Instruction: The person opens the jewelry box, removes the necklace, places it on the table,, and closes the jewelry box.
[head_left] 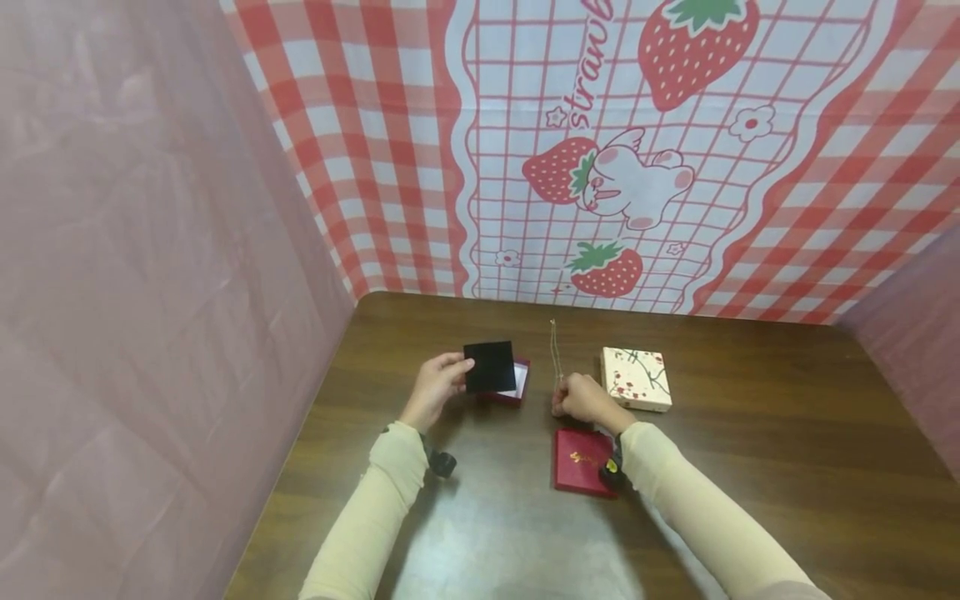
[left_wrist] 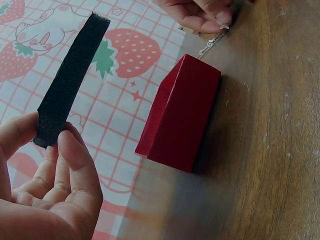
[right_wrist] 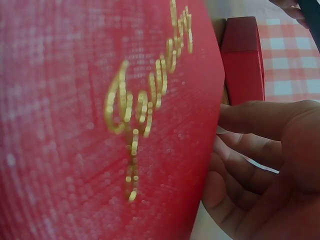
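My left hand [head_left: 435, 387] pinches a black square foam pad [head_left: 491, 367] by its left edge, thumb on top. In the left wrist view the pad is seen edge-on, held up off the table. Partly covered by it in the head view is an open red box [head_left: 522, 385] with a white inside. To the right, my right hand [head_left: 588, 400] pinches the near end of a thin chain necklace [head_left: 555, 350], which stretches away over the table. Below the right wrist lies a red box lid [head_left: 573, 458] with gold lettering, filling much of the right wrist view.
A cream box with red flowers [head_left: 636, 377] sits to the right of the right hand. Behind the brown wooden table [head_left: 750, 467] hangs a strawberry-print cloth [head_left: 405, 150]. A pinkish sheet [head_left: 150, 292] borders the left side.
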